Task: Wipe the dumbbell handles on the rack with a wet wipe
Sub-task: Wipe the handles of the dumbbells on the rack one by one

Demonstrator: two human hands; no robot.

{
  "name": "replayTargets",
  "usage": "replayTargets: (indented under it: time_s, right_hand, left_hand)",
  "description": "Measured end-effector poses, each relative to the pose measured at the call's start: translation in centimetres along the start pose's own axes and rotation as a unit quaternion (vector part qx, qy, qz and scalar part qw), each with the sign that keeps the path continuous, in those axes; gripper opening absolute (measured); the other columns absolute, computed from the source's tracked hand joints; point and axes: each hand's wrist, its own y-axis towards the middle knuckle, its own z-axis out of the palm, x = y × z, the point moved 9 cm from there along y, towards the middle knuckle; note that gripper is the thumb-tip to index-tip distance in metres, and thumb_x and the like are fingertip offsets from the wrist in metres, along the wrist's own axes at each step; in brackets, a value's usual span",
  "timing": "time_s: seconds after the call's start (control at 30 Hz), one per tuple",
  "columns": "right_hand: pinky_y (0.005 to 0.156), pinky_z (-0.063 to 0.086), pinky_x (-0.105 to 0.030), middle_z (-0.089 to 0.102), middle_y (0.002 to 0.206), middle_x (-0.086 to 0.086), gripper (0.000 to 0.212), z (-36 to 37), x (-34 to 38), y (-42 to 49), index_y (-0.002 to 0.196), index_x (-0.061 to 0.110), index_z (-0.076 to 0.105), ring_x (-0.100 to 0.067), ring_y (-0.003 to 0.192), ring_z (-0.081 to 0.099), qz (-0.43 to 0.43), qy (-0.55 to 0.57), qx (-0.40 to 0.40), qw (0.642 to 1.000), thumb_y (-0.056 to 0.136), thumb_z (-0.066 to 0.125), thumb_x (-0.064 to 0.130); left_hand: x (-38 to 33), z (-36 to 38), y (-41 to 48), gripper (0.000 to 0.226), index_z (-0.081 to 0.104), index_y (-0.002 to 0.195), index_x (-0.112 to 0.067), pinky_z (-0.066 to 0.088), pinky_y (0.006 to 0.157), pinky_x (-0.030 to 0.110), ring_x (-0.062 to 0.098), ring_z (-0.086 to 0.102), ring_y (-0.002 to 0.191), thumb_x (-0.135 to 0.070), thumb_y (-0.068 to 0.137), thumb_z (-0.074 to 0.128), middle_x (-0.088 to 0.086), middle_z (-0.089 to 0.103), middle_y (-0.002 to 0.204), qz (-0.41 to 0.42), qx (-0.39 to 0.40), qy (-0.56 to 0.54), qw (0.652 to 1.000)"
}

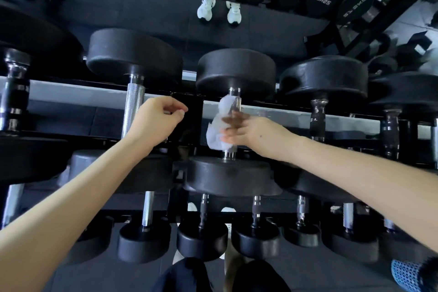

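Wipe (216, 136) may slip off the middle handle (235, 97), as blurry right hand (246, 131) fingers clamp it all bunched up, while left hand (157, 121) fingers curl loosely on nothing.

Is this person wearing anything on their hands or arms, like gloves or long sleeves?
No. The left hand and right hand are bare, with no gloves. The left forearm and right forearm are uncovered as far as the frame edges, so no sleeve shows. No watch or bracelet is visible at either wrist. The right hand's fingers are too blurred to check for rings.
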Motion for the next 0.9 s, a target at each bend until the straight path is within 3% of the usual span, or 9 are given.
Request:
replayTargets:
  time_s: [0.13, 0.23, 0.33, 0.43, 0.53, 0.63, 0.73, 0.8, 0.9]
  right_hand:
    - [0.113, 0.025, -0.047, 0.069, 0.111, 0.009, 0.044, -1.3, -1.0, 1.1, 0.115, 0.025, 0.067, -0.021, 0.119, 0.057, -0.025, -0.049, 0.106, 0.993, 0.087, 0.036, 0.012]
    - [0.116, 0.001, -0.04, 0.059, 0.127, 0.008, 0.044, -1.2, -1.9, 1.5, 0.124, 0.028, 0.06, -0.016, 0.129, 0.046, 0.029, -0.016, 0.164, 0.986, 0.088, 0.046, 0.007]
    - [0.114, 0.014, -0.041, 0.068, 0.11, 0.001, 0.047, -1.9, -1.5, 1.5, 0.106, 0.024, 0.071, -0.022, 0.112, 0.061, 0.044, 0.031, 0.101, 0.993, 0.075, 0.054, -0.006]
    - [0.107, 0.033, -0.045, 0.071, 0.089, 0.001, 0.037, -3.2, -2.2, 0.7, 0.084, 0.021, 0.075, -0.022, 0.094, 0.068, 0.075, 0.008, -0.005, 0.997, 0.071, 0.052, -0.005]
    - [0.096, 0.045, -0.047, 0.074, 0.094, 0.0, 0.026, -5.0, -1.7, -0.8, 0.084, 0.016, 0.075, -0.023, 0.098, 0.068, 0.124, -0.041, -0.147, 0.981, 0.08, 0.053, 0.002]
    - [0.079, 0.058, -0.046, 0.074, 0.096, -0.009, 0.021, -5.2, -2.1, -2.4, 0.088, 0.008, 0.076, -0.027, 0.089, 0.071, 0.192, -0.007, -0.242, 0.951, 0.074, 0.066, -0.005]
    - [0.082, 0.057, -0.042, 0.07, 0.11, -0.012, 0.043, -3.0, -1.9, -1.8, 0.099, 0.005, 0.072, -0.029, 0.104, 0.066, 0.201, 0.044, -0.189, 0.96, 0.063, 0.069, -0.018]
    - [0.088, 0.054, -0.045, 0.066, 0.118, -0.011, 0.05, -2.1, -2.1, -1.3, 0.104, 0.006, 0.07, -0.029, 0.116, 0.059, 0.186, 0.065, -0.14, 0.97, 0.062, 0.063, -0.02]
    - [0.106, 0.029, -0.049, 0.064, 0.122, -0.01, 0.056, -1.5, -2.9, -0.8, 0.108, 0.007, 0.069, -0.028, 0.121, 0.055, 0.175, 0.064, -0.093, 0.978, 0.061, 0.061, -0.022]
  left_hand:
    - [0.2, 0.0, -0.7, 0.016, 0.069, 0.09, -0.026, 0.049, 0.081, 0.026, 0.014, 0.061, 0.09, -0.016, 0.089, 0.057, -0.006, 0.066, 0.09, -0.003, 0.008, 0.01, 1.0]
    - [0.3, 2.7, -1.4, 0.016, 0.069, 0.099, -0.017, 0.052, 0.067, 0.017, 0.018, 0.064, 0.087, -0.014, 0.091, 0.055, 0.002, 0.066, 0.089, -0.034, 0.071, -0.06, 0.995]
    - [0.1, 6.1, -1.4, 0.023, 0.065, 0.109, -0.009, 0.057, 0.08, 0.029, 0.022, 0.064, 0.09, -0.007, 0.093, 0.049, 0.01, 0.064, 0.098, -0.082, 0.105, -0.182, 0.974]
    - [-0.7, 8.3, -0.8, 0.029, 0.059, 0.122, -0.014, 0.057, 0.08, 0.032, 0.02, 0.062, 0.092, -0.013, 0.096, 0.046, 0.007, 0.06, 0.109, -0.095, 0.107, -0.21, 0.967]
    - [-0.8, 9.8, -0.6, 0.031, 0.057, 0.126, -0.018, 0.055, 0.086, 0.041, 0.023, 0.064, 0.099, -0.017, 0.097, 0.045, 0.007, 0.063, 0.111, -0.099, 0.126, -0.204, 0.966]
    - [-0.7, 10.4, -0.1, 0.025, 0.063, 0.113, -0.018, 0.054, 0.087, 0.046, 0.026, 0.064, 0.097, -0.019, 0.097, 0.045, 0.011, 0.066, 0.107, -0.115, 0.131, -0.219, 0.96]
    - [-0.2, 10.1, 0.4, 0.026, 0.057, 0.118, -0.014, 0.057, 0.082, 0.039, 0.022, 0.063, 0.087, -0.012, 0.095, 0.047, 0.012, 0.063, 0.112, -0.142, 0.102, -0.263, 0.949]
    - [0.4, 9.0, 0.4, 0.027, 0.057, 0.102, -0.022, 0.058, 0.078, 0.037, 0.022, 0.062, 0.088, -0.002, 0.089, 0.044, 0.01, 0.06, 0.111, -0.132, 0.061, -0.266, 0.953]
    - [0.1, 6.9, 0.1, 0.04, 0.059, 0.103, -0.027, 0.055, 0.085, 0.039, 0.021, 0.06, 0.1, 0.004, 0.085, 0.039, -0.003, 0.06, 0.102, -0.056, 0.001, -0.195, 0.979]
